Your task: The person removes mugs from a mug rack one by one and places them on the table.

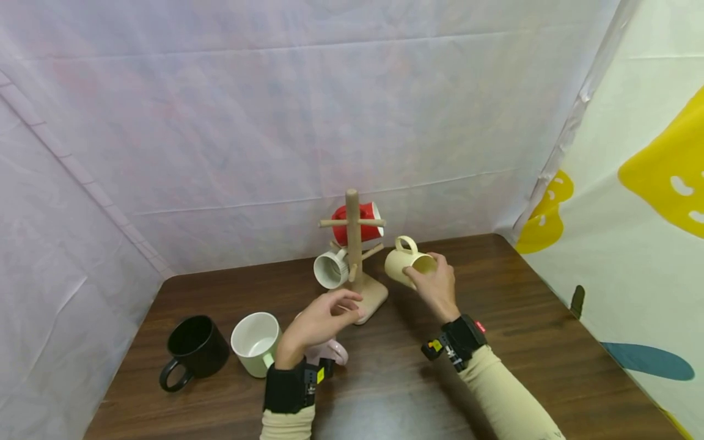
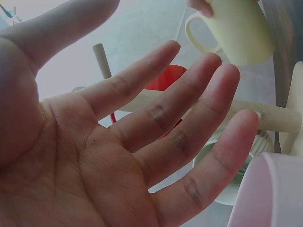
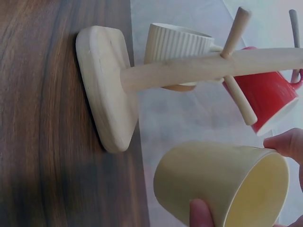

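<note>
My right hand (image 1: 426, 272) grips a cream mug (image 1: 400, 264) by its rim and body, tipped on its side in the air, handle up, just right of a wooden mug tree (image 1: 352, 244). In the right wrist view the cream mug (image 3: 222, 182) hangs near the tree's base (image 3: 106, 94). A red mug (image 1: 360, 223) hangs on an upper peg and a white ribbed mug (image 1: 332, 269) on a lower one. My left hand (image 1: 343, 305) hovers with relaxed fingers (image 2: 156, 118), holding nothing, by the tree's base and above a pink mug (image 1: 330, 351).
A black mug (image 1: 195, 348) and a pale green mug (image 1: 255, 342) stand at the left of the dark wooden table (image 1: 495, 342). Cloth backdrops close in the table at the back and on both sides.
</note>
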`<state>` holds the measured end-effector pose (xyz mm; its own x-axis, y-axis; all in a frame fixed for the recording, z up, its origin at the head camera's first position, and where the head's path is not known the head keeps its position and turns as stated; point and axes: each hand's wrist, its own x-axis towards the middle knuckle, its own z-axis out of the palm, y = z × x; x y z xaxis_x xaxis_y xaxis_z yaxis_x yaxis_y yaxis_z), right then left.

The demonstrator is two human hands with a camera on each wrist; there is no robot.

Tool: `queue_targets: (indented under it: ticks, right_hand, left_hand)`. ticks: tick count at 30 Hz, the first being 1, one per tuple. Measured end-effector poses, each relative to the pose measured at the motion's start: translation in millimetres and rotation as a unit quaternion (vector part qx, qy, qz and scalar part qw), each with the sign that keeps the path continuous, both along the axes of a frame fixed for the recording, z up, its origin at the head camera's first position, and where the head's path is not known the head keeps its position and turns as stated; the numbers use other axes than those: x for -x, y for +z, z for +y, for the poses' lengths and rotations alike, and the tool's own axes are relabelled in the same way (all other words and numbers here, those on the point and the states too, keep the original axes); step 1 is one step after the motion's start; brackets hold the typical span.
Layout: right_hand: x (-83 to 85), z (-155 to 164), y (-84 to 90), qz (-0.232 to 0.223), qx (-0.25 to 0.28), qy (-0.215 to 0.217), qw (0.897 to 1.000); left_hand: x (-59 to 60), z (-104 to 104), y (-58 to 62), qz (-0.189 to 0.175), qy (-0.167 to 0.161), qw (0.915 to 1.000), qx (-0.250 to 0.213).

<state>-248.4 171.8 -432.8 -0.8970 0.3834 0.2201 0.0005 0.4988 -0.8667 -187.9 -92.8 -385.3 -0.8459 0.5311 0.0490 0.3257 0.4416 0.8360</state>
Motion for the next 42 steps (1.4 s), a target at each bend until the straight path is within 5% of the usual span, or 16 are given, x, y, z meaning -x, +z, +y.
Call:
queue_targets:
  ticks: [15,42]
  right_hand:
    - [-9.7,10,-1.2,-0.044,0.071,0.043,0.996]
    - [-27.0,21,12.8,-0.095,0.006,0.110,0.989]
  left_hand:
    - [-2.0,0,0.0,0.000,-0.007,1.0000,-0.003]
    - [-0.6,2,-1.5,0.005,-0.013,0.9999,-0.009]
